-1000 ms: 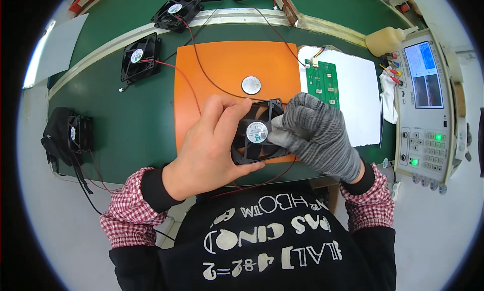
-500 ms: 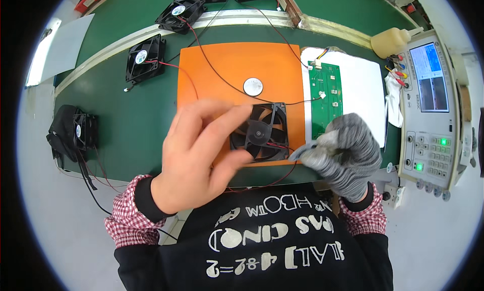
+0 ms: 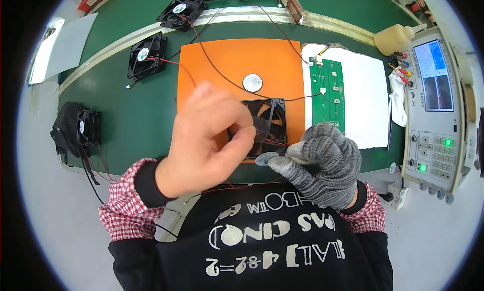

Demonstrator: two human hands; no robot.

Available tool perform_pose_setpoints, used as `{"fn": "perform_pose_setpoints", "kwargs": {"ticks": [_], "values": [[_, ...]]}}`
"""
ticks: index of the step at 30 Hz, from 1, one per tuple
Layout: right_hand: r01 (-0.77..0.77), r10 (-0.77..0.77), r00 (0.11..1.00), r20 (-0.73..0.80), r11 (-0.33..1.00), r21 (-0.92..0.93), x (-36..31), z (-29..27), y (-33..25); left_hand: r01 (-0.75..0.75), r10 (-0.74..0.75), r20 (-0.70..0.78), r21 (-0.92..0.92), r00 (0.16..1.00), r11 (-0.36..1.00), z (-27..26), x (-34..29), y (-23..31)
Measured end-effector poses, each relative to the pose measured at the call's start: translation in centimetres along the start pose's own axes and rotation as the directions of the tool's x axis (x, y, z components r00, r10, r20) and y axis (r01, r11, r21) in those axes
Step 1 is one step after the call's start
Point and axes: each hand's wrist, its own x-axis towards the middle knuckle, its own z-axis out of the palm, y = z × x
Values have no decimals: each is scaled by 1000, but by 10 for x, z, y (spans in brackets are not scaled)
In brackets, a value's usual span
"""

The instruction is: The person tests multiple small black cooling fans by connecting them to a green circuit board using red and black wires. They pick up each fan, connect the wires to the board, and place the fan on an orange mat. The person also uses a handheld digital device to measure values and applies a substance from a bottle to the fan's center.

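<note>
A black square cooling fan (image 3: 277, 120) lies on the orange board (image 3: 212, 59), hub side up, with a red lead at its lower side. My bare left hand (image 3: 209, 142) is over the fan's left part, thumb and fingertips pressed together; anything between them is hidden. My right hand (image 3: 327, 162), in a grey knitted glove, pinches a round label (image 3: 266, 159) at the fan's lower edge. Right of the fan is a green circuit board (image 3: 326, 94) with a white plug and dark lead on it. A silver disc (image 3: 252, 82) rests above the fan.
More black fans (image 3: 147, 56) with leads stand along the left and back of the green bench (image 3: 121, 119). A white board (image 3: 365, 99) lies under the circuit board. At right are a bench instrument (image 3: 433, 114) with a lit screen and a yellowish squeeze bottle (image 3: 396, 40).
My right hand has moved left with the round label, down to the fan's lower edge. My left hand's fingers, apart before, have closed together, and the hand has shifted slightly.
</note>
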Motion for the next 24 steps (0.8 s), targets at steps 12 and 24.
{"fn": "perform_pose_setpoints", "kwargs": {"ticks": [12,24], "values": [[32,-38,999,35,986,161,-3,17,12,395,-286,533,-101,797,913,-4,48,-17],[-151,137,974,180,986,65,12,-15,20,57,-53,89,-36,995,998,7,-25,-14]]}}
